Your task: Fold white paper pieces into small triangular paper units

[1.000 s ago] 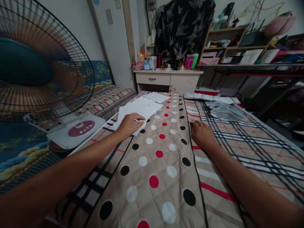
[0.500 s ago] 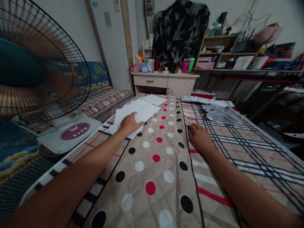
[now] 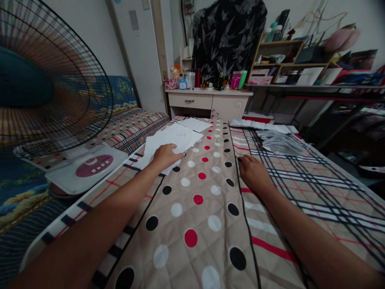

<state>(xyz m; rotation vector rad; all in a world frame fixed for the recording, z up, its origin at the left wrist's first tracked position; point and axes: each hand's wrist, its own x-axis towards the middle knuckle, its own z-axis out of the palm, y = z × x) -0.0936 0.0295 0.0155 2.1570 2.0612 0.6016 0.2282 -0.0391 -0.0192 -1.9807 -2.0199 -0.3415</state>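
My left hand (image 3: 165, 157) lies palm down on white paper sheets (image 3: 164, 138), its thumb held apart from the fingers. It is open and presses on the near part of the sheets, which overlap loosely. Another white sheet (image 3: 195, 124) lies just beyond them. To the right, my right hand (image 3: 255, 173) rests on the patterned bed cover (image 3: 207, 216), beside a black stripe. Its fingers are curled together, and a small dark spot shows at the fingertips; whether they hold anything is hidden.
A fan (image 3: 54, 80) spins close at the left, above its white base (image 3: 87, 168). Clear plastic packets (image 3: 281, 142) and a folded white strip (image 3: 263, 125) lie at the far right of the bed. A white dresser (image 3: 207, 102) stands beyond its far end.
Both hands stay in nearly the same places. The view has shifted slightly, and the papers under my left hand look almost unmoved.
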